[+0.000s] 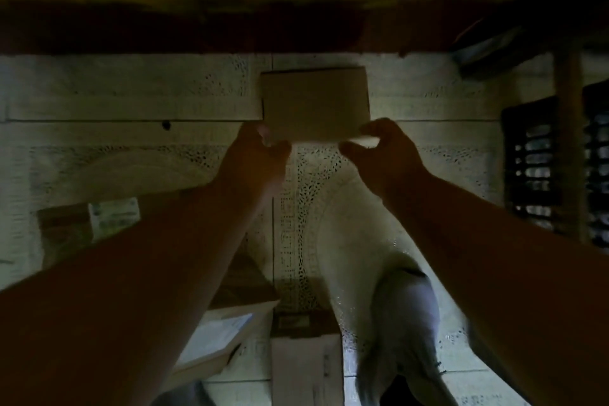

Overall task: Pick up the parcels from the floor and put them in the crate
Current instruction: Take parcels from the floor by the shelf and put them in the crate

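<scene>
A plain brown cardboard parcel [314, 102] lies flat on the pale tiled floor in the middle of the dim view. My left hand [260, 155] pinches its near left corner. My right hand [382, 152] curls its fingers at the near right corner, touching the edge. A black slatted crate [540, 168] stands at the right edge. More parcels lie nearer to me: one with a white label [89, 224] at the left, a flat one [217, 343] under my left forearm and a small box [303, 339] at the bottom centre.
A dark wooden beam [230, 30] under a yellow surface runs across the top. A wooden post [568, 128] stands in front of the crate. My grey shoe [405, 323] rests on the floor at bottom right.
</scene>
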Motion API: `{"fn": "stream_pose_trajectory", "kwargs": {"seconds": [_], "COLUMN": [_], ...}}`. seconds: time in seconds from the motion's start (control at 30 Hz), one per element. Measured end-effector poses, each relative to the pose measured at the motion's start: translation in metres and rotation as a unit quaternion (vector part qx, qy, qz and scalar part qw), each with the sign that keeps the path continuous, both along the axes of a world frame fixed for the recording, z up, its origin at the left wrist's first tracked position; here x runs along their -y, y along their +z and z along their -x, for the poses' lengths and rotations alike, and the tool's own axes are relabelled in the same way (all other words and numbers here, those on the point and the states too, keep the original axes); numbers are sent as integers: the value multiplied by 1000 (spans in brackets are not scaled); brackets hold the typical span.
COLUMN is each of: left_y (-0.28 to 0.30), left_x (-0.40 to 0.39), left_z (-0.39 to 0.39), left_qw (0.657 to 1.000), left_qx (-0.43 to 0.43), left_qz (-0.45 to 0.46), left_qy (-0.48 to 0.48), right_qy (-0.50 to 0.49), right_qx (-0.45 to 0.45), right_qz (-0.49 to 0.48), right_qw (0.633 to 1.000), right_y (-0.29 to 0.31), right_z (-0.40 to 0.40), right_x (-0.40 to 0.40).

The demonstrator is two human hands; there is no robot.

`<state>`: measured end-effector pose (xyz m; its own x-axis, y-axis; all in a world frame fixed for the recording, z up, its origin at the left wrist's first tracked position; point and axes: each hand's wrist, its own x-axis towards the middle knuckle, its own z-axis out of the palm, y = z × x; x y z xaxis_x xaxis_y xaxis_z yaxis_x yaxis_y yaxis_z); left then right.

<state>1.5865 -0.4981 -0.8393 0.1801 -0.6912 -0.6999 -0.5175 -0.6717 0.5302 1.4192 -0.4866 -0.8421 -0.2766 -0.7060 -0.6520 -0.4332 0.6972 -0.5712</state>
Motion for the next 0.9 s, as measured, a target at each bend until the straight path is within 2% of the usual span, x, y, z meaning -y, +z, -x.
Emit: {"fn": "stream_pose_trajectory", "kwargs": {"seconds": [0.13, 0.27, 0.37, 0.47, 0.57, 0.7, 0.77, 0.9], "left_y": [-41, -67, -55, -15, 63, 220, 304, 479], "left_x": [27, 46, 48, 39, 35, 33, 35, 38], "left_z": [5, 6, -4, -14, -20, -32, -50, -80], "left_qw": [998, 994, 996, 998, 987, 971, 967, 959], "left_qx": [-5, -30, -33, 20, 87, 126, 117, 104], "left_qz": [-65, -105, -57, 59, 128, 199, 217, 242], "left_qy": [-4, -3, 58, 17, -39, -50, -63, -104], "right_qy": [-15, -48, -29, 74, 102, 82, 88, 154], "right_qx": [12, 56, -33, -156, -139, -158, -190, -265], "right_qz": [-25, -60, -12, 40, 85, 163, 219, 258], "right_qw": [999, 995, 999, 984, 981, 970, 953, 916], "right_y": [-56, -80, -63, -11, 70, 198, 278, 447], "right_z": [10, 16, 15, 7, -9, -20, -29, -44], "right_x": [31, 45, 46, 41, 39, 49, 55, 56]}}
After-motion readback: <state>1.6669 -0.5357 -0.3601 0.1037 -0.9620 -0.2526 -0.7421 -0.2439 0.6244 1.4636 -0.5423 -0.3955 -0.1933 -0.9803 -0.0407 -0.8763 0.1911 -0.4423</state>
